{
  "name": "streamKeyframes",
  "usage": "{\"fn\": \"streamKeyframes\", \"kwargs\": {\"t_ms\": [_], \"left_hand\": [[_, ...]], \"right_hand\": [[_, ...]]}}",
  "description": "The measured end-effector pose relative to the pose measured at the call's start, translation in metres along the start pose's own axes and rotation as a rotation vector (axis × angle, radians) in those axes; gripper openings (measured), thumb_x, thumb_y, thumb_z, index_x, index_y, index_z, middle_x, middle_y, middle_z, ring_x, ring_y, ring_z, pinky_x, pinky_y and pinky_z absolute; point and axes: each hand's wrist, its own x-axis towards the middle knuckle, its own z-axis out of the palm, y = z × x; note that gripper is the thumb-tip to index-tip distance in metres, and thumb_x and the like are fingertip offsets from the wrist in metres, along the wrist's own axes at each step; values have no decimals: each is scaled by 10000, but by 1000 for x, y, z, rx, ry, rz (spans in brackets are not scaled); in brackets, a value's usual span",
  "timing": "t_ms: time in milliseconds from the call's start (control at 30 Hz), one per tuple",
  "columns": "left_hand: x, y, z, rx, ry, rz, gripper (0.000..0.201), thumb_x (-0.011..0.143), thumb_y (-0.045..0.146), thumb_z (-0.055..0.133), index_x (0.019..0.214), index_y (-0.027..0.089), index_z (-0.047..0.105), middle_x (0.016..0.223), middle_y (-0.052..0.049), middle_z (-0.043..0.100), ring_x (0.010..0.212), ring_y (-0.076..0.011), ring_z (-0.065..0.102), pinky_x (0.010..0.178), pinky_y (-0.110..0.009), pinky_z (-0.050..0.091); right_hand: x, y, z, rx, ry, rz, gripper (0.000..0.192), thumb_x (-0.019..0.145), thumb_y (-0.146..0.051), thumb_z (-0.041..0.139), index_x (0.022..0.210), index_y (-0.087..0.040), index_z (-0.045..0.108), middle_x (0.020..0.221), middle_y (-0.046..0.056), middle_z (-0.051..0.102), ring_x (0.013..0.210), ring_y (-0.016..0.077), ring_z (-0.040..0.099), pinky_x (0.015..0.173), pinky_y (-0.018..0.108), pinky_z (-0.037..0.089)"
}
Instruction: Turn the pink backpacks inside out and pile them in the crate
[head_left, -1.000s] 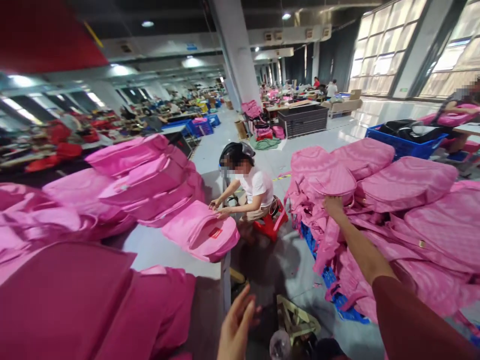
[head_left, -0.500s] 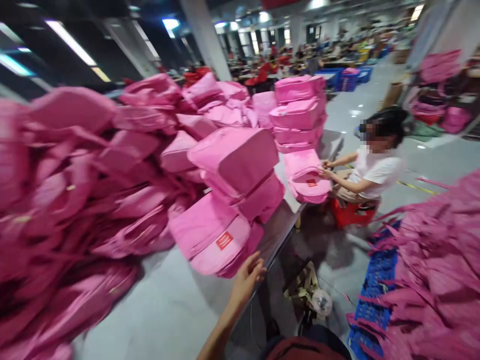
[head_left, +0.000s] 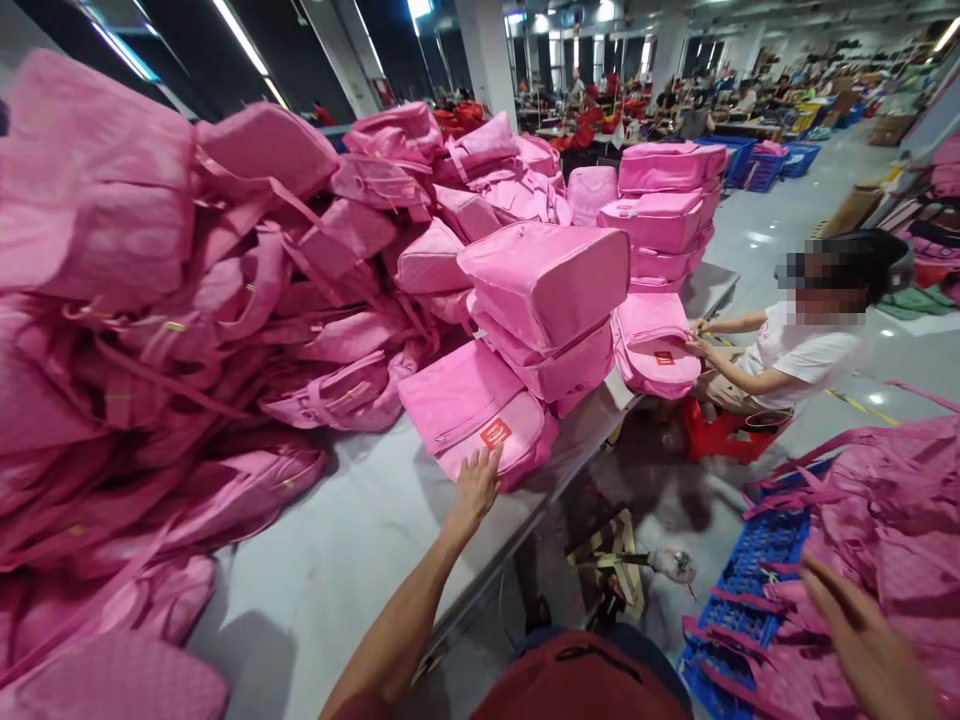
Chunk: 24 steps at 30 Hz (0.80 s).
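Near the table's front edge lies a pink backpack (head_left: 472, 395) with a red label. My left hand (head_left: 477, 490) rests its spread fingers on the front of this bag, just below the label, without gripping it. My right hand (head_left: 862, 635), somewhat blurred, shows at the lower right with its fingers stretched out. It is over the heap of pink bags (head_left: 892, 500) on a blue plastic crate (head_left: 765, 560); whether it touches them I cannot tell. Right behind the labelled backpack stands a stack of pink bags (head_left: 544, 290).
A large pile of pink bags (head_left: 217, 290) covers the left of the white table (head_left: 322, 570). Across at the right, a seated co-worker (head_left: 802, 350) handles another pink backpack (head_left: 656, 345). Below the table edge, a wooden frame (head_left: 607, 560) stands on the floor.
My left hand has moved from beside the backpack onto its front, fingers now spread. My right hand has come into view at the lower right. The camera view has turned left.
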Motion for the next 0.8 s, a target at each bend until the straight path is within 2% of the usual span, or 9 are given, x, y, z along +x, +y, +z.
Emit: {"fn": "streamKeyframes", "kwargs": {"t_ms": [100, 200, 300, 367, 467, 533, 600, 700, 800], "left_hand": [[-13, -12, -22, -34, 31, 8, 772, 924, 103, 530, 1696, 90, 542, 1681, -241, 615, 1562, -399, 589, 1319, -540, 436], [-47, -22, -66, -124, 208, -40, 847, 836, 124, 564, 1682, 175, 591, 1590, -142, 720, 1343, -346, 736, 1118, -418, 563], [-108, -17, -125, -181, 454, -215, 624, 914, 282, 612, 1518, 185, 738, 1110, -116, 874, 832, -291, 758, 799, -355, 515], [-156, -4, -165, -210, 605, -335, 508, 982, 498, 644, 1329, 166, 810, 820, -84, 800, 714, -257, 684, 734, -327, 449], [-217, 15, -204, -279, 702, -506, 424, 962, 617, 690, 1025, 212, 801, 696, -15, 693, 640, -199, 588, 668, -296, 383], [-243, 17, -207, -371, 700, -614, 383, 932, 608, 711, 875, 231, 745, 662, 7, 658, 621, -184, 553, 652, -301, 372], [-257, 6, -191, -499, 660, -709, 359, 904, 593, 708, 871, 239, 759, 697, -5, 699, 664, -203, 587, 682, -320, 401], [-269, -28, -153, -761, 658, -848, 472, 809, 632, 736, 989, 204, 818, 877, -75, 810, 826, -267, 692, 774, -359, 485], [-285, -63, -131, -970, 758, -964, 604, 705, 679, 772, 994, 150, 804, 971, -136, 833, 884, -299, 721, 793, -383, 534]], "right_hand": [[-40, -53, 54, 232, -250, -57, 631, 816, -856, 701, 1245, -424, 867, 1442, 53, 797, 1431, 423, 698, 1250, 635, 568], [-79, -101, 115, 345, -511, -170, 651, 888, -809, 705, 1342, -363, 844, 1465, 83, 784, 1434, 401, 703, 1285, 622, 540], [-117, -137, 162, 384, -684, -295, 718, 955, -754, 718, 1534, -329, 738, 1582, 107, 709, 1475, 382, 672, 1308, 640, 504], [-143, -162, 183, 414, -783, -374, 823, 966, -758, 740, 1655, -323, 629, 1702, 116, 603, 1553, 387, 600, 1340, 668, 451], [-186, -207, 209, 494, -958, -536, 1022, 945, -779, 799, 1776, -286, 463, 1822, 131, 443, 1671, 388, 452, 1408, 652, 339], [-218, -234, 228, 547, -1062, -661, 1113, 921, -786, 836, 1794, -236, 419, 1825, 156, 431, 1687, 384, 422, 1422, 614, 319], [-249, -253, 253, 552, -1124, -710, 1045, 962, -812, 772, 1744, -183, 481, 1747, 191, 532, 1613, 380, 519, 1389, 592, 384], [-284, -263, 291, 463, -1146, -685, 1032, 1029, -895, 573, 1696, -108, 530, 1705, 242, 565, 1585, 391, 550, 1376, 610, 395], [-299, -267, 316, 429, -1204, -839, 1073, 1055, -917, 495, 1763, -112, 459, 1803, 219, 448, 1693, 359, 415, 1431, 569, 304]]}}
